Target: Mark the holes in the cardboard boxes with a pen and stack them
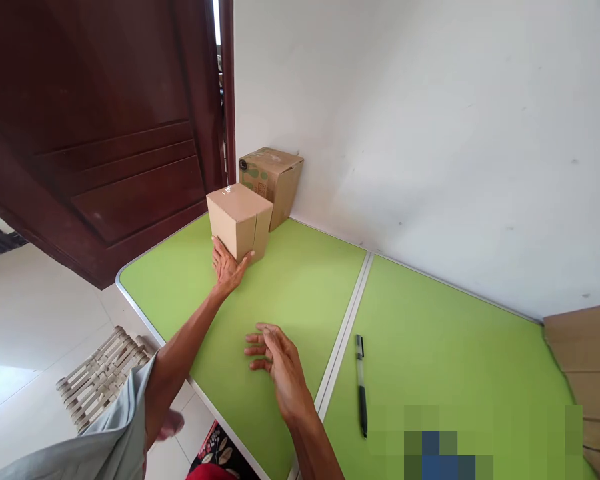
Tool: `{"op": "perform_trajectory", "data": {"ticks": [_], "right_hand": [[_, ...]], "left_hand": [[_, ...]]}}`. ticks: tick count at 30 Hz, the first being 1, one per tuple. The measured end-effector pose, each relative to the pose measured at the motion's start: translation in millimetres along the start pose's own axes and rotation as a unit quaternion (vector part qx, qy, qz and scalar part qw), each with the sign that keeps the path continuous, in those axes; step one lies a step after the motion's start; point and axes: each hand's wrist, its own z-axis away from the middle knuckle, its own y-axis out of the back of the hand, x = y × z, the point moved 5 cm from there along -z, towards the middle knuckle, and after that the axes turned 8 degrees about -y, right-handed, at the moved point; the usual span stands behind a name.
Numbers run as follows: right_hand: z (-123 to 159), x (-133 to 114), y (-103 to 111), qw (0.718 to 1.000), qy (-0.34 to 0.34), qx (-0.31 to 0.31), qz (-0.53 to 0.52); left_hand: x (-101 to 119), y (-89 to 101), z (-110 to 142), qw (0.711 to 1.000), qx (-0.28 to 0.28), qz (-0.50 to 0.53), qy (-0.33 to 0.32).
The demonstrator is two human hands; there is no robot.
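A plain cardboard box (240, 203) stands on the green table toward its far left corner. My left hand (226, 267) is on the box's near lower corner, fingers along one side and thumb against the other. Over the table, closer to me, my right hand (277, 360) is held with fingers apart and slightly bent, and nothing is in it. A pen (361, 387) with a clear and black barrel lies to the right of that hand, apart from it.
Behind the plain box, a printed cardboard box (280, 173) stands by the white wall (430, 133). The green folding table (305, 267) has a pale seam. Brown cardboard (587, 360) is at the right edge. A woven stool (105, 377) and dark red door (145, 133) are left.
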Motion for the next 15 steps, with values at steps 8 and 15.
{"op": "perform_trajectory", "data": {"ticks": [8, 15], "right_hand": [[54.6, 39.9, 10.0, 1.0, -0.008, -0.005, 0.025], [90.0, 36.1, 7.4, 0.999, 0.013, -0.025, 0.028]], "left_hand": [[56.9, -84.3, -29.1, 0.999, -0.047, 0.01, -0.006], [45.1, -70.5, -28.8, 0.989, -0.104, 0.062, -0.081]]}}
